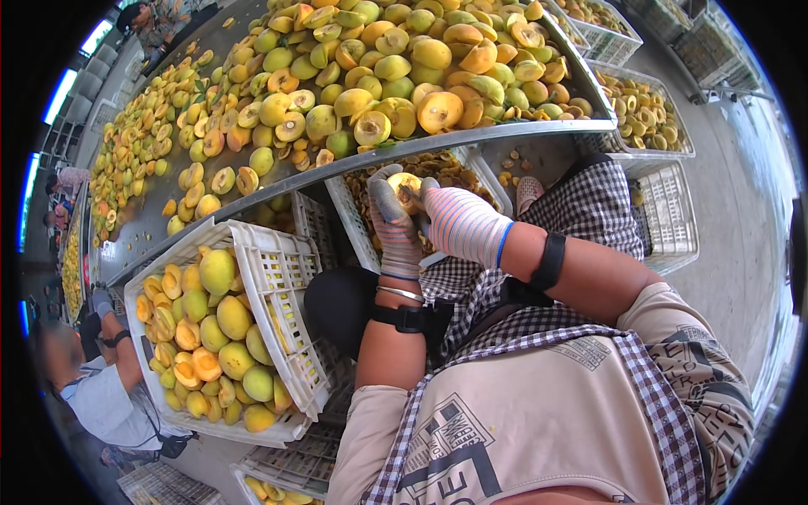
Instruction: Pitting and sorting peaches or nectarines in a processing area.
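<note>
My left hand [392, 215], in a striped glove with grey fingers, is closed around a halved yellow peach [406, 187] whose cut face shows. Close against that face, my right hand [463, 217] has its gloved fingers drawn together. Something small and dark shows at its fingertips, too little to name. Under both hands a white crate [357, 225] holds brownish pits or scraps [454, 171]. Beyond them stands a metal table [353, 162], heaped with whole and halved peaches [370, 76].
To my left a tilted white crate [282, 295] is full of whole and halved peaches. More crates stand at the right, one with peach halves [648, 118], one lower down [669, 215]. A co-worker [109, 370] sits at the left; another person [164, 25] is at the far end.
</note>
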Tool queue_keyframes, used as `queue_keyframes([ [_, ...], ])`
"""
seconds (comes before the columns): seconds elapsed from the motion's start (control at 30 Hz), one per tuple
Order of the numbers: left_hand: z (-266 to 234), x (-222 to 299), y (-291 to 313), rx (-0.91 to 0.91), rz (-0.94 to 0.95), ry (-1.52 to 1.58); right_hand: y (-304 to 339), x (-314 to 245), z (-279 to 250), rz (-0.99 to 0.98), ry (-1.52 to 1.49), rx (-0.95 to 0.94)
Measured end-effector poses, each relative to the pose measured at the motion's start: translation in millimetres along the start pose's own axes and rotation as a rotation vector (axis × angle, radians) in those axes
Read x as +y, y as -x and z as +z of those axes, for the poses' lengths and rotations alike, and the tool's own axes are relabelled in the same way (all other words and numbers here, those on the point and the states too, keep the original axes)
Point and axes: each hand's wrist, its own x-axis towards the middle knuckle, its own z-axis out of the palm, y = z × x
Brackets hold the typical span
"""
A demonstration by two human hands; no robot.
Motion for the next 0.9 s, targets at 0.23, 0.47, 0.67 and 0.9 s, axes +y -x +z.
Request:
queue_keyframes([
  [0.23, -10.0, -8.4, -6.0, -0.070, -0.034, -0.046, 0.2, 1.4, -1.6, -0.026, 0.090, -0.020],
  [0.47, -7.2, -7.6, -9.9, -0.092, 0.006, 0.025, -3.3, 5.4, -8.3, 0.010, 0.000, -0.080],
  [0.67, 2.2, 1.7, -4.2, -0.076, 0.012, 0.083, -11.8, 7.2, -6.9, 0.073, -0.170, -0.073],
  [0.9, -6.0, -1.9, -6.6, -0.040, 0.020, 0.061, -1.4, -2.9, -2.4, -0.042, -0.039, 0.045],
])
